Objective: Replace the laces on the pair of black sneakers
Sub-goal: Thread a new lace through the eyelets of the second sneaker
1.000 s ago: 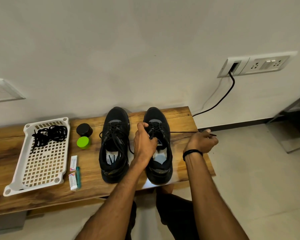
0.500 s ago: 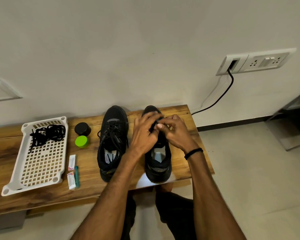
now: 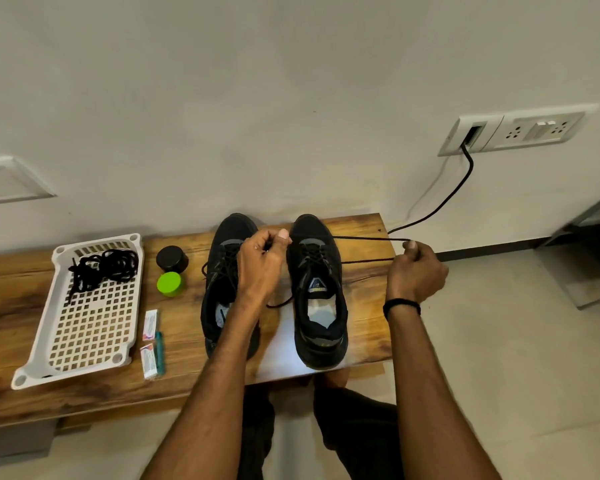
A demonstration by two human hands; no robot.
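The wooden bench (image 3: 361, 282) stood against the pale wall and carried everything we used. At its left end lay the white perforated tray (image 3: 94, 341), with a tangle of black laces (image 3: 101, 268) bunched in its far half. The two black sneakers stood side by side at the bench's right end, toes toward the wall: the left sneaker (image 3: 222, 306) partly hidden under our forearm, the right sneaker (image 3: 317, 292) in plain view. Our left hand (image 3: 262, 261) hovered between the toes of the pair, its grip pinched together on the lace (image 3: 364, 239) near the right sneaker's front eyelets. Our right hand (image 3: 416, 271), just off the bench's right edge, had its grip closed on the same lace, drawn taut in two strands from the sneaker. Between tray and sneakers stood a black jar (image 3: 171, 258) and, just nearer us, a green lid (image 3: 169, 283); nearer still lay two small packets (image 3: 150, 341).
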